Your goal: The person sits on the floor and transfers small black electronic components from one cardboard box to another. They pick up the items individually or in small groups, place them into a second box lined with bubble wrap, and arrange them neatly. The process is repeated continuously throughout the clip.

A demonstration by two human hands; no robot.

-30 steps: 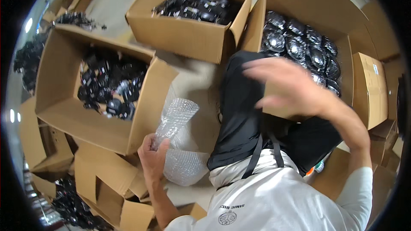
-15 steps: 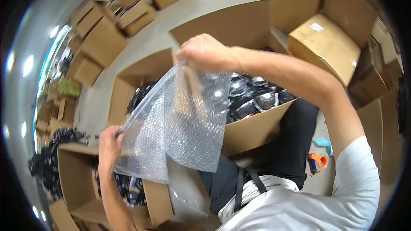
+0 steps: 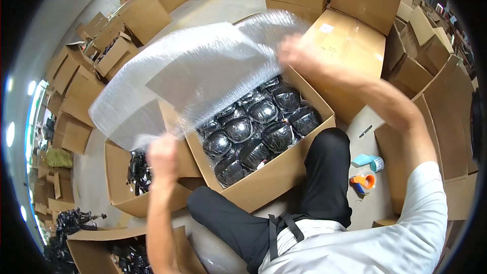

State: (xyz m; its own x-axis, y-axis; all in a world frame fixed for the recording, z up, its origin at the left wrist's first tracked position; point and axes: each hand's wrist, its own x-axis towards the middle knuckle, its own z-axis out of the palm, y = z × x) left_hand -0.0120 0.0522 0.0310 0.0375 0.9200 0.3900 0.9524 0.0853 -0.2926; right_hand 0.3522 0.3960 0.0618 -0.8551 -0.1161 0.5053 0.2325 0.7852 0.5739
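Observation:
A wide sheet of clear bubble wrap (image 3: 203,66) billows out above the far side of an open cardboard box (image 3: 264,185). Closed around its near left corner is my left hand (image 3: 163,157), over the box's left flap. My right hand (image 3: 299,56), smeared by motion, grips the other end near the box's far right corner. Inside the box, rounded glossy black items (image 3: 238,129) in clear plastic sit packed in rows; the sheet hides the farthest ones.
Left of it stands a box (image 3: 122,193) with black parts; another such box (image 3: 96,246) is nearer me. A closed carton (image 3: 350,45) adjoins at the far right. On the floor by my right knee lie an orange tape dispenser (image 3: 364,182), a teal roll (image 3: 375,163) and a pen (image 3: 365,131).
The bubble wrap has gone from hanging before me to spreading outward over the box's far side. My right hand has moved right, my left slightly right. The view has shifted.

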